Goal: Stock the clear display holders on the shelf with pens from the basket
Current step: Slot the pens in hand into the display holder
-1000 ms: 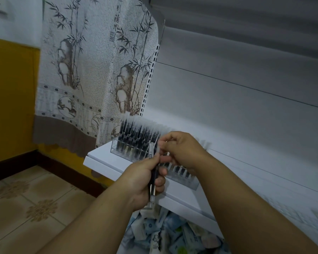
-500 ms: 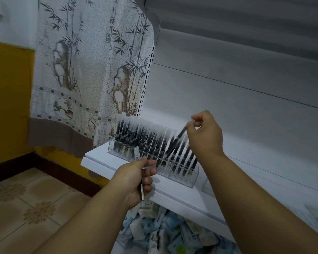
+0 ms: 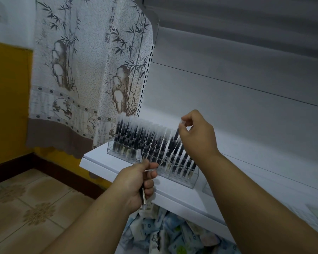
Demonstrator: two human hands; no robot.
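A clear display holder [image 3: 184, 180] stands on the white shelf [image 3: 106, 163], filled with several black pens with frosted caps. My right hand [image 3: 196, 133] pinches the cap end of one pen [image 3: 175, 136] that slants down into the holder's right part. My left hand [image 3: 138, 182] is in front of the shelf edge and grips a few pens [image 3: 139, 158] upright, their caps sticking out above the fist. The basket is not in view.
A second clear holder [image 3: 206, 189] shows just right of the first, behind my right forearm. Below the shelf lies a heap of small packets [image 3: 165, 233]. A bamboo-print curtain [image 3: 84, 70] hangs at the left, over a tiled floor [image 3: 26, 204].
My right hand left my left hand with one pen, rose to the right, and now lowers that pen into the holder. My left hand has dropped slightly.
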